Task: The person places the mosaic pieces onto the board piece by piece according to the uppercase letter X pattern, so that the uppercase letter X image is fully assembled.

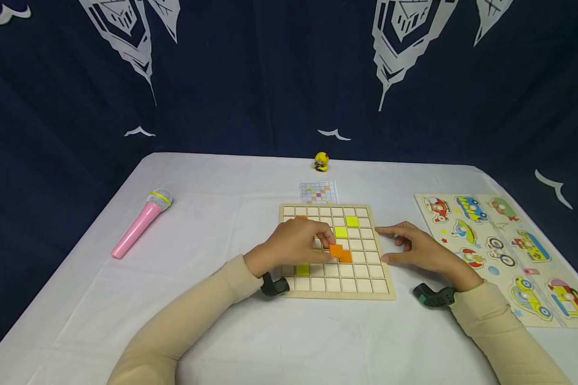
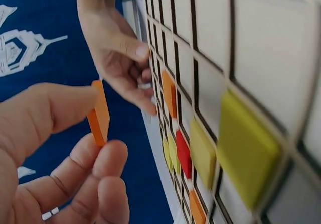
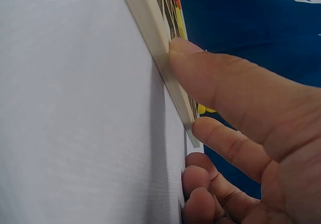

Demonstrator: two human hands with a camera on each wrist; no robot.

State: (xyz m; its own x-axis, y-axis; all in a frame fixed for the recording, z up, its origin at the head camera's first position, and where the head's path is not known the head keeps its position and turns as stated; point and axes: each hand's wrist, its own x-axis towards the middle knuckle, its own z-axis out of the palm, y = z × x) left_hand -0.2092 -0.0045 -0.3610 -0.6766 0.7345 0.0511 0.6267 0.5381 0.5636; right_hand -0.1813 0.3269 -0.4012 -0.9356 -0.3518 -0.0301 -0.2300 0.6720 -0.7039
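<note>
My left hand point(image 1: 298, 243) pinches an orange square tile point(image 2: 102, 112) between thumb and fingers, held over the wooden grid board point(image 1: 361, 287). Another orange tile point(image 1: 345, 257) sits in a cell right beside it in the head view. Two yellow tiles point(image 1: 351, 221) lie toward the upper right, and a darker yellow tile point(image 1: 302, 269) at the lower left. The left wrist view also shows a red tile point(image 2: 183, 153), which the left hand covers in the head view. At the board's right edge, thumb and forefinger of my right hand point(image 1: 414, 246) touch the rim, the other fingers loosely bent.
A small printed pattern card point(image 1: 319, 192) lies just behind the board, with a yellow figurine point(image 1: 321, 161) farther back. To the left lies a pink toy microphone point(image 1: 139, 224). A picture puzzle board point(image 1: 503, 278) with vehicles lies on the right, partly under the right forearm.
</note>
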